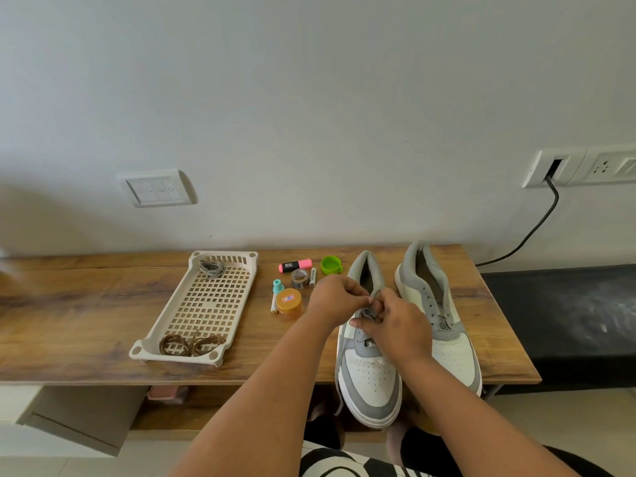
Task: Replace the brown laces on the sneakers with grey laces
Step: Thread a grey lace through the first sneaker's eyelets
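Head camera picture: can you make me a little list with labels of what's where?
hands: left hand and right hand pinch a grey lace at the left grey-and-white sneaker
other shoe: right grey-and-white sneaker, unlaced
tray: cream slotted plastic tray
tray near end: coiled brown laces
tray far end: bundled grey lace

Grey wall [309, 98] — perhaps tiled floor [86, 466]

A home: wall switches [156, 189], wooden bench [86, 304].
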{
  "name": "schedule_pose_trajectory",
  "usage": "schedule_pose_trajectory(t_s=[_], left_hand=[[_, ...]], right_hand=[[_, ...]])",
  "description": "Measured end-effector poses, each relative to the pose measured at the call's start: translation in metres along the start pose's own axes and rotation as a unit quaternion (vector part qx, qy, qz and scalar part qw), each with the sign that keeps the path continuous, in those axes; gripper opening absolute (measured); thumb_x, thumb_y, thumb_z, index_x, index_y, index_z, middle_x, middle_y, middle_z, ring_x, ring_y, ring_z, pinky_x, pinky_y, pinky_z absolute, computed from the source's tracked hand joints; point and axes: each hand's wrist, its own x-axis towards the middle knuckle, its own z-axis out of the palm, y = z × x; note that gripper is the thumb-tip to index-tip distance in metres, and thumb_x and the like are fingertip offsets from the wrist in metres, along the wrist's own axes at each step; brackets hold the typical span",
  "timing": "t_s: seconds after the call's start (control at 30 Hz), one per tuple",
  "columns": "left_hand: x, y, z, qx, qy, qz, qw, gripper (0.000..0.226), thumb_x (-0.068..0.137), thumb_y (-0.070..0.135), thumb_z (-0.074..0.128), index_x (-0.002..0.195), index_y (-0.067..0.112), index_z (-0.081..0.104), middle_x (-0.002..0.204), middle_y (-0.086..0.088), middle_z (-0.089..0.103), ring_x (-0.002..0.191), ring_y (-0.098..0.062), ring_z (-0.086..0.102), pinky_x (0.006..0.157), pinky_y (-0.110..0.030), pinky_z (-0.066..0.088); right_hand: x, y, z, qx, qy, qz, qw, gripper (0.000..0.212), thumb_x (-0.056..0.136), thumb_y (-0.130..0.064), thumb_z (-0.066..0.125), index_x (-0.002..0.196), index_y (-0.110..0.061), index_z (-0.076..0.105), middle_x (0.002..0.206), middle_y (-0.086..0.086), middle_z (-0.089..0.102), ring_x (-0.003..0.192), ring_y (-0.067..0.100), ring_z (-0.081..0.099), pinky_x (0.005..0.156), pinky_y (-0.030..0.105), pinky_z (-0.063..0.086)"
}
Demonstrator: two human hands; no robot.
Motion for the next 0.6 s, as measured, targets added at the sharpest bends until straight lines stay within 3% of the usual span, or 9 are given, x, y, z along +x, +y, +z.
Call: schedule_pose_trajectory(t_s=[0.17,0.4,0.6], left_hand=[[-0.0014,0.0008,-0.0001,-0.003,-0.017,0.013,1.000,0.008,0.087,0.021,0.072,0.090,0.014,0.072,0.090,0.000,0.071,0.090,-0.016,0.065,0.084,-0.034,0.054],[0.0024,0.0010,0.0055,-0.005,0.024,0.035,0.999,0.007,0.095,0.024,0.060,0.089,0.022,0.058,0.091,-0.004,0.069,0.088,-0.022,0.066,0.085,-0.044,0.054],[0.0038,0.0003,0.0066,-0.019,0.047,0.044,0.998,0.010,0.100,0.026,0.051,0.095,0.017,0.051,0.086,-0.004,0.071,0.077,-0.020,0.069,0.079,-0.045,0.055]], right_hand=[[-0.0009,0.0014,0.0005,0.006,0.002,-0.004,1.000,0.046,0.070,-0.050,0.081,0.074,-0.027,0.042,0.060,-0.010,0.052,0.055,0.004,0.048,0.048,0.024,0.031],[-0.0022,0.0032,0.0033,-0.018,0.013,-0.021,1.000,0.041,0.073,-0.044,0.081,0.091,-0.028,0.048,0.072,-0.011,0.059,0.065,0.010,0.058,0.058,0.034,0.052],[-0.0033,0.0028,0.0019,-0.010,0.009,-0.018,1.000,0.039,0.074,-0.042,0.081,0.091,-0.028,0.049,0.075,-0.013,0.060,0.068,0.008,0.057,0.057,0.025,0.046]])
